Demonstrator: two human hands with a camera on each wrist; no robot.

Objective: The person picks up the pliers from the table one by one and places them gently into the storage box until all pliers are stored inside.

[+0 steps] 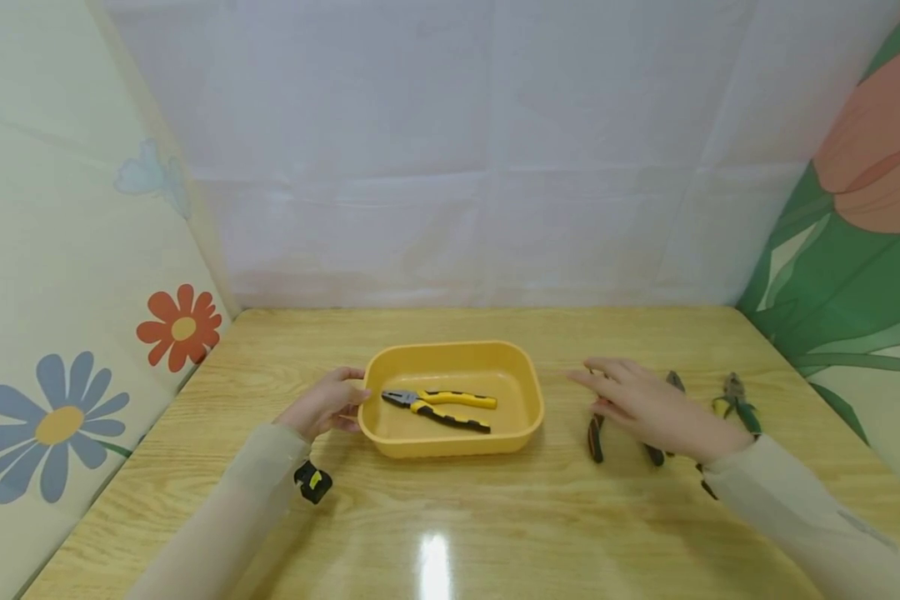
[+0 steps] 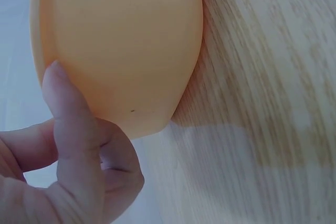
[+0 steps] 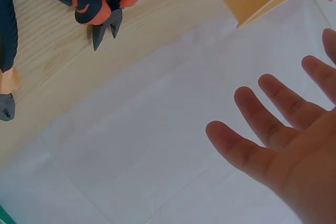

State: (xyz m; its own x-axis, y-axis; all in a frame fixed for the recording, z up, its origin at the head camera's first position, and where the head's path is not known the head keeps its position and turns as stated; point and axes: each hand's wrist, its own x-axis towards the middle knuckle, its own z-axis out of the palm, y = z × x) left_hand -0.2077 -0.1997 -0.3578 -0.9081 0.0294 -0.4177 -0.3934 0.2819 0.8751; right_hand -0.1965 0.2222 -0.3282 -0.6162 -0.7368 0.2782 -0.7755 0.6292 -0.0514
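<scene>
My left hand (image 1: 330, 404) grips the left end of a yellow plastic bin (image 1: 450, 447), its thumb lying on the bin wall in the left wrist view. Inside the bin lies a pair of combination pliers (image 1: 423, 407) with yellow and black handles. Over to the right, my right hand (image 1: 637, 408) hovers above the tools with its fingers spread and holding nothing. Beneath it are small orange-and-black-handled pliers (image 3: 102, 19), partly hidden in the head view. Another tool (image 1: 675, 381) is mostly covered by the hand.
Pliers with green and yellow handles (image 1: 733, 400) lie at the far right. Beside my left sleeve sits a small black and yellow object (image 1: 313, 482), perhaps a tape measure. A white cloth wall (image 1: 450, 208) rises behind the wooden table (image 1: 495, 517).
</scene>
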